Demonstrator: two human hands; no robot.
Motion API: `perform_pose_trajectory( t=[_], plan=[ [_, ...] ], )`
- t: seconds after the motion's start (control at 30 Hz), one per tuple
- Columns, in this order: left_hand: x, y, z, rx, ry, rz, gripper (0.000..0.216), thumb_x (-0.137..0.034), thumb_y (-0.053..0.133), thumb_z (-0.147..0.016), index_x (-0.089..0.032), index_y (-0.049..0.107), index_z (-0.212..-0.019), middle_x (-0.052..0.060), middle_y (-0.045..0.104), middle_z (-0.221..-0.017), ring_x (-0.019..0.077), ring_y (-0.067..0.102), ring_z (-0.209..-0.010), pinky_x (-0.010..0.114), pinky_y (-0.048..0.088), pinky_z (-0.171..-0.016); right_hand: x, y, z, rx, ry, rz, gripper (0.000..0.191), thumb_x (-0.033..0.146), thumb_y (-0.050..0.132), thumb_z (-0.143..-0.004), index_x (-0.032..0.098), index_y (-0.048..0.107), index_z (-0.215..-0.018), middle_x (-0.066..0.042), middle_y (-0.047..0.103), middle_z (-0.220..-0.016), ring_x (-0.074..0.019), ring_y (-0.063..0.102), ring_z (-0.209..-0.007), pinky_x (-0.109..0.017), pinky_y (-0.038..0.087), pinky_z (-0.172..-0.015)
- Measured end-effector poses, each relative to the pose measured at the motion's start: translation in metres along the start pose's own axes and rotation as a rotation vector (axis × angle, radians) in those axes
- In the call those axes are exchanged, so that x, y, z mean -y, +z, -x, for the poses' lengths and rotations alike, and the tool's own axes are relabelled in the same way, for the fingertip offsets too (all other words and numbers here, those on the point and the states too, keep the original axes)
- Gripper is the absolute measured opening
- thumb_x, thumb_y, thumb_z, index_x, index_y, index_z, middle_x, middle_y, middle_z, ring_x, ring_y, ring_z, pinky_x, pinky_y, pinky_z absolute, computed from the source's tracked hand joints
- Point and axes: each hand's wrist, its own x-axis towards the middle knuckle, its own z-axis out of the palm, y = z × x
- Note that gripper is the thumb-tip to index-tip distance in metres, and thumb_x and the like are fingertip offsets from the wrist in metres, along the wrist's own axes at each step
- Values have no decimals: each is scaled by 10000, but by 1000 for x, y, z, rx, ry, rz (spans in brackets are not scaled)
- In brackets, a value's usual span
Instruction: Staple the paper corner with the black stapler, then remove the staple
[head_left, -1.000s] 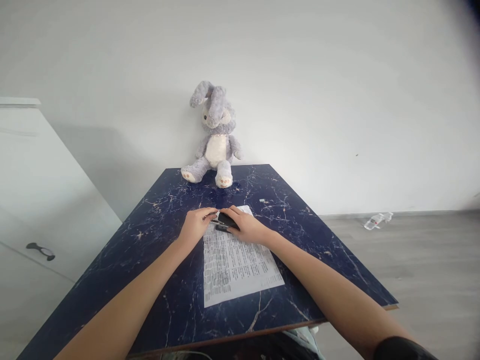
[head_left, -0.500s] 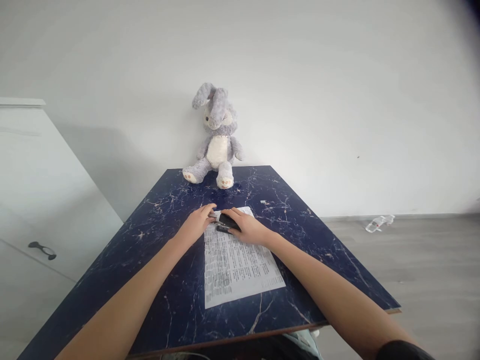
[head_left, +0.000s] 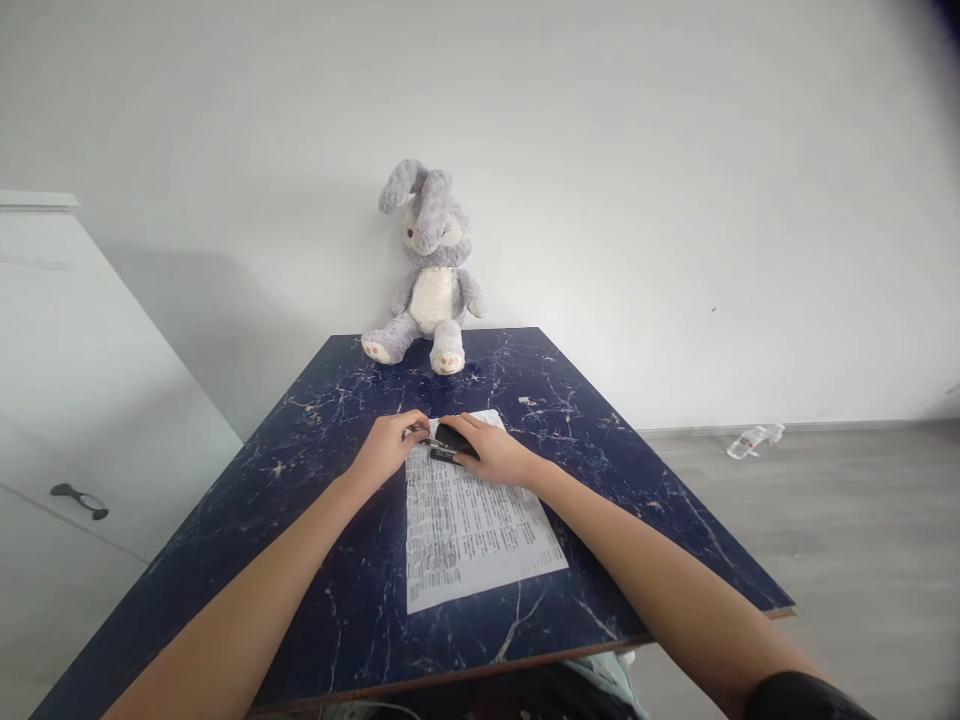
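1. A pale wall (head_left: 600, 220) backs a dark blue marbled desk (head_left: 360, 600); a plush rabbit (head_left: 433, 295) sits at its far edge.
2. The likeliest trouble is a pinched fingertip: the left hand (head_left: 393, 442) works close to the stapler's silver front, and a squeeze from the right hand (head_left: 487, 450) could close it on the fingers.
3. Staples could also spill onto the printed sheet (head_left: 487, 540) if the stapler were tipped, or the sheet could skew if a wrist dragged it towards the desk's near edge.
4. The black stapler (head_left: 454, 438) lies between the hands, over the sheet's far end, roughly midway between the desk's left and right edges.
5. The right hand wraps the stapler's body, fingers over the top, thumb along the near side.
6. The left hand is curled, its fingertips at the silver end; whether they pinch anything, one cannot tell.
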Motion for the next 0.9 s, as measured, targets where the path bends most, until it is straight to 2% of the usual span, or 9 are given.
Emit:
perform_pose_trajectory(
  t=[0.13, 0.27, 0.4, 0.63, 0.9],
  plan=[
    [1, 2, 0, 10, 10, 30, 152, -292, 594, -918, -230, 722, -867, 31, 760, -904, 225, 713, -870, 346, 546, -852, -1, 1, 0, -2, -9, 2, 640, 192, 626, -941, 254, 353, -1517, -141, 568, -1364, -301, 624, -1145, -436, 538, -915],
    [3, 3, 0, -131, 40, 15, 227, -312, 542, -979, -230, 744, -1043, 59, 732, -1007, 219, 693, -922, 341, 541, -862, -2, 1, -1, -12, -26, 5, 632, 185, 626, -939, 242, 365, -1512, -149, 576, -1358, -302, 622, -1144, -454, 529, -943],
    [5, 1, 0, -191, 63, -29, 253, -330, 533, -1005, -231, 766, -997, 62, 726, -1013, 225, 685, -965, 344, 521, -898, -1, 0, 0, -14, -32, -3, 629, 186, 623, -944, 245, 366, -1515, -146, 576, -1366, -299, 614, -1173, -456, 518, -977],
    [4, -1, 0, -156, 21, -10, 234, -342, 580, -983, -248, 790, -1025, 48, 765, -1002, 235, 705, -950, 360, 537, -906, 0, -1, 0, -12, -19, -9, 637, 190, 628, -941, 241, 366, -1519, -152, 577, -1385, -306, 616, -1175, -466, 523, -968],
    [8, 4, -1, 18, -66, 63, 186, -284, 713, -833, -254, 803, -992, 38, 793, -1030, 261, 724, -977, 395, 532, -954, -2, 0, 1, -4, -18, -19, 649, 186, 634, -934, 237, 359, -1519, -150, 581, -1398, -309, 612, -1187, -460, 517, -970]
  ],
)
